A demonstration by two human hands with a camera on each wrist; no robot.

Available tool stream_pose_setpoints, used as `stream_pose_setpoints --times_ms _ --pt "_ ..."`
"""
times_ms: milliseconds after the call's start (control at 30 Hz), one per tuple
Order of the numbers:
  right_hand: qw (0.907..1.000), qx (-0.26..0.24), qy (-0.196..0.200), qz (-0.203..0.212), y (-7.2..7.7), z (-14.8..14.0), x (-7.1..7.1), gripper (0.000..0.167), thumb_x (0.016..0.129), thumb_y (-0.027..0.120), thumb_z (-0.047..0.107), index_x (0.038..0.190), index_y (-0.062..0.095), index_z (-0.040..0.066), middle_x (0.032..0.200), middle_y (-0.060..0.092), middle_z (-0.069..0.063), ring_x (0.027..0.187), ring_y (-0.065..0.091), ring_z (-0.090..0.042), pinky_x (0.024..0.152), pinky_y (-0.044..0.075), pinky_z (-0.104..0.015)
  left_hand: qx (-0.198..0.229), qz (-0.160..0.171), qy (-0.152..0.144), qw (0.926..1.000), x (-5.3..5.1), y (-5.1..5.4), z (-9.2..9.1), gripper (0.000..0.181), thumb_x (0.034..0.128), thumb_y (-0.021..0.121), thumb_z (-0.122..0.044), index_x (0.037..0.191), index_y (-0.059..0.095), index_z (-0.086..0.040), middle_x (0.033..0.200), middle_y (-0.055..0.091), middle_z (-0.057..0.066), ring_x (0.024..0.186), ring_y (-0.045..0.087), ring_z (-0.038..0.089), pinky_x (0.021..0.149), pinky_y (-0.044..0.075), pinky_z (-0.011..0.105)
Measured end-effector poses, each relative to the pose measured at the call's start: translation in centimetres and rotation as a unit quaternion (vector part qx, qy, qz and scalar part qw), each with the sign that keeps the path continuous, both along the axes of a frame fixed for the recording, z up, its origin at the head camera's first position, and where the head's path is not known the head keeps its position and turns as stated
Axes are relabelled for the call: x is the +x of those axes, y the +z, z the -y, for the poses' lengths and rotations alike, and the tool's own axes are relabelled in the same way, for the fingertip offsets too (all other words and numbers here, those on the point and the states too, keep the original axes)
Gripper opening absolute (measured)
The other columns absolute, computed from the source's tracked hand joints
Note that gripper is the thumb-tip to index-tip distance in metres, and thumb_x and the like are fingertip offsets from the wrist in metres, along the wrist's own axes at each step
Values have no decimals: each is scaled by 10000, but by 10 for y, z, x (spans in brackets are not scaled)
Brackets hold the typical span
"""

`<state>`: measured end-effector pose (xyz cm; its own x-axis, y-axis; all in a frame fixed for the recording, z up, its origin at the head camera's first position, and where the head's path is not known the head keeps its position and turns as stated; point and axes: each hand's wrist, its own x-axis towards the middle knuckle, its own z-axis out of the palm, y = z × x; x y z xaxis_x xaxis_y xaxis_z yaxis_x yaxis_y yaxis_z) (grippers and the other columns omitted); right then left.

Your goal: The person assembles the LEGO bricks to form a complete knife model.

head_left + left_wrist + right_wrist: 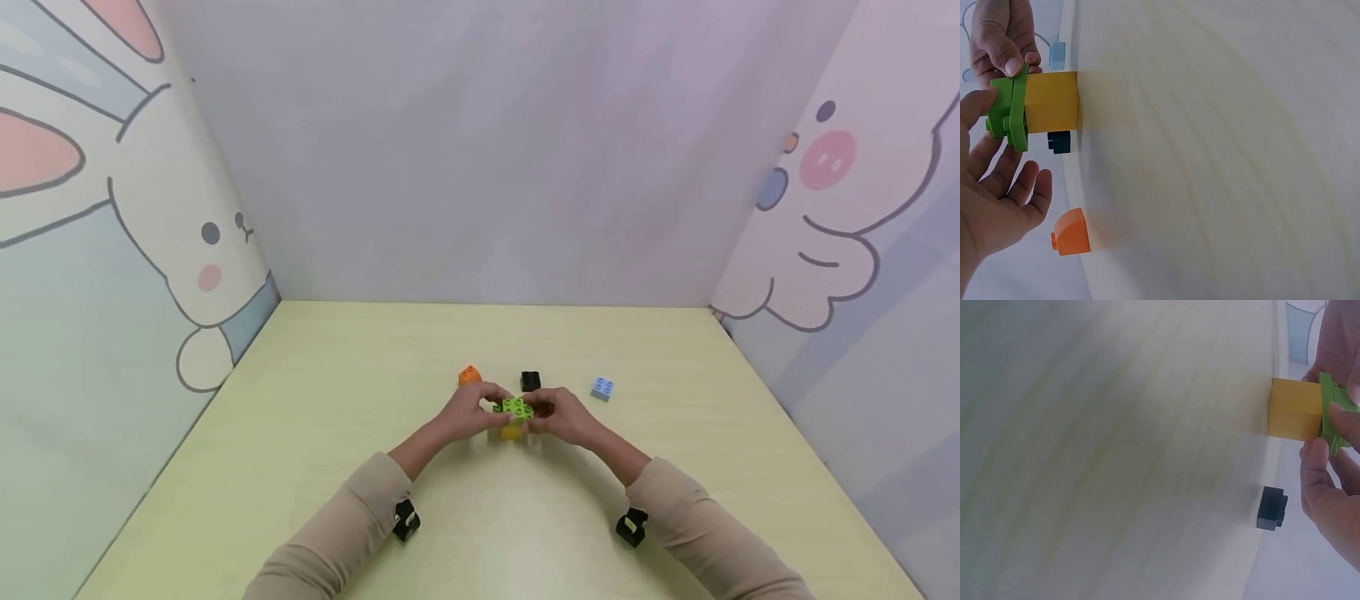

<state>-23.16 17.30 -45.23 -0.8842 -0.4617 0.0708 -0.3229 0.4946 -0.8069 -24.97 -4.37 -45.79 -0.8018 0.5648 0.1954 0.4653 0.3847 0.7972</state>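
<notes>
A yellow block stands on the table in front of the person, with a flat green plate lying across its top. On that plate sits a smaller green toy brick with studs facing up. From the left side, the left hand pinches the green pieces between thumb and fingers, its outer fingers loosely curled in the left wrist view. The right hand grips the same green pieces from the right, thumb at the near side. Fingers partly cover the edges of the green pieces.
Behind the hands lie an orange curved brick, a black brick and a light blue brick. Black wrist cameras are strapped at both sleeves. A wall closes off the table's far edge, and patterned panels stand at both sides.
</notes>
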Motion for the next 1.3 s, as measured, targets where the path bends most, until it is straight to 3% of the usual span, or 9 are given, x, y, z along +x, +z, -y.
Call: stream_pose_setpoints --times_ms 233,467,733,1033,1300 --pt "9998 -112 131 -37 24 5 14 298 793 705 -24 1058 609 -121 848 600 -148 736 515 -245 595 437 -256 -118 -69 -131 9998 -1 2 -1 225 823 722 -198 1014 681 -87 942 632 -47 893 574 145 677 491 255" --pt "9998 -144 81 -77 -4 0 0 325 794 737 69 1084 632 -34 867 614 -43 748 537 -170 621 461 -254 -27 -56 -239 9997 -1 0 2 259 834 715 -201 1054 673 -71 925 642 -46 831 581 106 689 486 258" --pt "9986 -325 309 -281 -3 -2 -3 319 814 729 124 1090 614 13 897 625 -35 755 579 -178 633 486 -276 243 109 -93 9996 -2 -3 1 249 818 735 -212 1015 654 -82 898 644 -20 834 590 139 699 479 294" --pt "9987 -19 316 -406 -1 -4 -4 263 814 725 115 1043 643 15 862 616 6 741 557 -135 634 480 -261 -208 -28 -181 9996 -3 3 0 257 831 719 -252 1030 675 -97 908 630 -74 848 576 122 690 475 267" --pt "9988 -146 291 -356 -4 -3 -4 278 799 736 87 1036 643 -25 849 620 -37 725 544 -163 606 462 -250 -203 117 -183 9996 -2 4 1 279 826 725 -239 1051 679 -79 893 635 -66 815 568 95 676 485 261"
